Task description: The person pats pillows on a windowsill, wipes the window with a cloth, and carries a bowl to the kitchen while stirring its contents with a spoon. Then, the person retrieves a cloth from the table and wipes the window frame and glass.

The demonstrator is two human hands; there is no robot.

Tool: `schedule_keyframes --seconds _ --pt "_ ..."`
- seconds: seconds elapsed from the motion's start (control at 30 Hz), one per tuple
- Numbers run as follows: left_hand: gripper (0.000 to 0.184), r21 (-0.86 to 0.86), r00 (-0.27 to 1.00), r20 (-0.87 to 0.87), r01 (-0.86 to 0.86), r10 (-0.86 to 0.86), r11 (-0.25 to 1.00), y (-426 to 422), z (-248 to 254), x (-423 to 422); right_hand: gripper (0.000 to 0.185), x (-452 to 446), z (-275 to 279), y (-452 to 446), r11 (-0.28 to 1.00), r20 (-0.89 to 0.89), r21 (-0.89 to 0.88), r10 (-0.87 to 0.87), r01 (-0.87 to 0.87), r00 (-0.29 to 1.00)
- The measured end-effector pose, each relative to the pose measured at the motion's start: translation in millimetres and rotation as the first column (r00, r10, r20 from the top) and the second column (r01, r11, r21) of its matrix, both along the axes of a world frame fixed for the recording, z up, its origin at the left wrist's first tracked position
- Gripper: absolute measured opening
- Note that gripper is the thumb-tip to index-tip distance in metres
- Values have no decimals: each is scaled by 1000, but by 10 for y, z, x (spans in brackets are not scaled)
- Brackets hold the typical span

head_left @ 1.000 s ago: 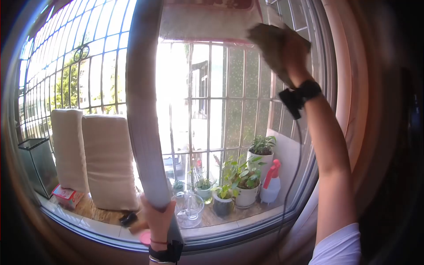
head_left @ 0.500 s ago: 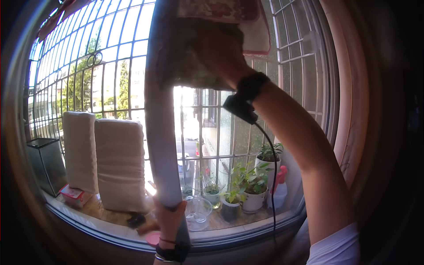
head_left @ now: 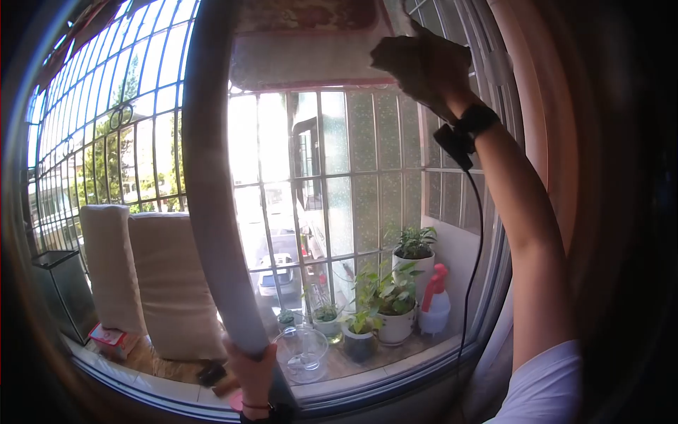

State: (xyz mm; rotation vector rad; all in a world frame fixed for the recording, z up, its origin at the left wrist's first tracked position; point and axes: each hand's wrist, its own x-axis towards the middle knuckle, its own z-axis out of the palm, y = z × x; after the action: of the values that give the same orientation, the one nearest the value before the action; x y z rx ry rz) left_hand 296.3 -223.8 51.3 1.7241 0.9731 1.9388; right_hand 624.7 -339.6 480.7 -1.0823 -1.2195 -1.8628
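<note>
My right hand (head_left: pixel 449 69) is raised at the upper right, with its fingers closed on a dark, crumpled cloth (head_left: pixel 406 62) in front of the window glass. Whether the cloth touches the pane is hard to tell. A black band with a small box and cable is on that wrist. Low down, my left hand (head_left: pixel 251 367) wraps round the lower part of the upright window frame (head_left: pixel 212 184). Its wrist wears a red string and a dark band. Beyond the glass at the top hangs a pale textile with a flowered panel (head_left: pixel 304 60).
Behind the window, several potted plants (head_left: pixel 395 325), a spray bottle (head_left: pixel 434 304) with a red top and a clear container (head_left: pixel 302 353) stand on the ledge. Two beige cushions (head_left: pixel 173 283) lean at left, beside a dark bin (head_left: pixel 63 290). Metal bars (head_left: pixel 367 172) cross the opening.
My right hand has swept right with the cloth, which was spread wide and now looks bunched. The view has shifted; my left hand stays on the frame.
</note>
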Motion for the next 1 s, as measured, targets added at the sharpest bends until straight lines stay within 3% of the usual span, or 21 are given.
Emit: schedule_keyframes --seconds 0.03,0.1,0.17,0.2,0.27,0.3,0.37,0.4,0.47,0.5,0.53,0.57,0.6,0.63,0.67,0.7,0.73,0.77,0.8,0.97,1.0 --pt "61 -43 1000 -7 -10 10 999 -36 28 -3 47 44 -86 -194 1000 -3 0 -14 14 1000" --pt "60 -124 1000 -3 -4 4 992 -39 30 -8 28 155 -244 -490 926 153 -56 -361 373 920" --pt "59 -6 999 3 -44 44 999 79 -93 18 24 403 -412 -694 959 -21 -79 -275 272 961" --pt "58 111 995 17 -95 94 989 121 -136 23 25 612 -493 -781 977 18 -30 -210 210 978" --pt "57 91 997 1 -79 79 993 122 -135 12 27 1155 -310 -793 985 350 172 -59 -2 935" --pt "59 90 998 16 -68 67 994 116 -122 11 27 1188 -231 -747 986 352 167 -53 -7 935" --pt "62 76 998 19 -62 60 995 80 -116 10 31 1249 -173 -653 970 -151 105 -201 218 968" --pt "61 79 999 22 -36 35 996 75 -98 12 33 1296 -193 -643 948 -395 34 -279 317 876" --pt "60 81 1000 24 -19 17 997 76 -96 -5 19 897 -161 -402 992 -531 97 -15 79 847" --pt "60 105 1000 19 -19 17 994 87 -106 -10 13 820 -55 -279 968 -274 96 -197 230 941" --pt "59 130 1000 12 -19 18 991 96 -111 -22 9 716 42 -145 919 0 140 -372 369 928" --pt "59 131 1000 10 -22 20 991 97 -109 -31 6 255 50 46 976 -122 -86 189 -200 974" --pt "60 126 1000 8 1 -2 992 92 -108 -28 17 -171 -39 74 981 -268 -114 -184 159 946" --pt "60 122 1000 4 26 -27 992 94 -106 -37 39 -574 -222 124 997 -222 -55 46 -59 974" --pt "60 124 1000 -2 27 -27 992 121 -130 -40 28 -818 -432 188 766 209 -265 639 -586 740" --pt "63 133 999 -9 -33 34 991 167 -171 -39 27 -981 -382 369 994 448 -77 98 -71 888" --pt "66 147 996 -10 -92 94 985 196 -184 -33 27 -1113 -396 654 995 391 49 60 -86 919" --pt "66 150 996 -11 -89 92 985 182 -185 -38 27 -1404 -637 608 907 247 -86 420 -412 873" --pt "66 118 996 -10 -90 92 989 180 -166 -26 29 -1559 -754 726 978 216 16 199 -207 956" --pt "68 67 999 -20 -29 31 997 218 -191 -51 34 -1427 -646 545 912 265 -250 388 -326 883" --pt "68 100 996 -68 -56 63 993 193 -179 -58 34 -1267 -590 477 827 201 -364 519 -429 831"
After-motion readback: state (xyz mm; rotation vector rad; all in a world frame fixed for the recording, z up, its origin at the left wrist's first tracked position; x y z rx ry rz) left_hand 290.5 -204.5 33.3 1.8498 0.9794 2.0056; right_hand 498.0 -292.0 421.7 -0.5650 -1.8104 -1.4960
